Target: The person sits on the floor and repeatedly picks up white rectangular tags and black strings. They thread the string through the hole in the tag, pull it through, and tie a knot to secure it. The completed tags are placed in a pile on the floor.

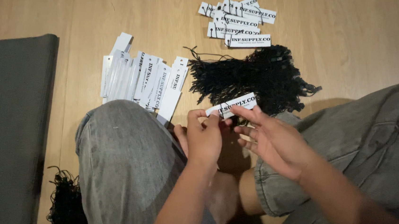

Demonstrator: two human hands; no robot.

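Your left hand (204, 136) pinches the near end of a white rectangular tag (232, 104) printed in black, thumb and fingertips closed narrowly on its lower-left corner, while your right hand (273, 139) meets the same tag from four o'clock, its forefinger laid on the card's lower edge and the other fingers loosely spread. A thin black loop of string (224, 110) crosses the tag near the held end. Just beyond the tag, at twelve to one o'clock of your hands, lies a bushy heap of black string loops (259, 76) on the pale wooden floor (122, 6). Farther out at twelve o'clock sits a small overlapping pile of finished white tags (237, 21), each with a black string at its left end. At ten o'clock a fanned row of plain white tags (145, 79) rests above your left knee (121, 144). A dark grey mat (9, 120) fills the nine o'clock side, and a second black bundle of strings (64, 201) lies at seven o'clock beside your leg.
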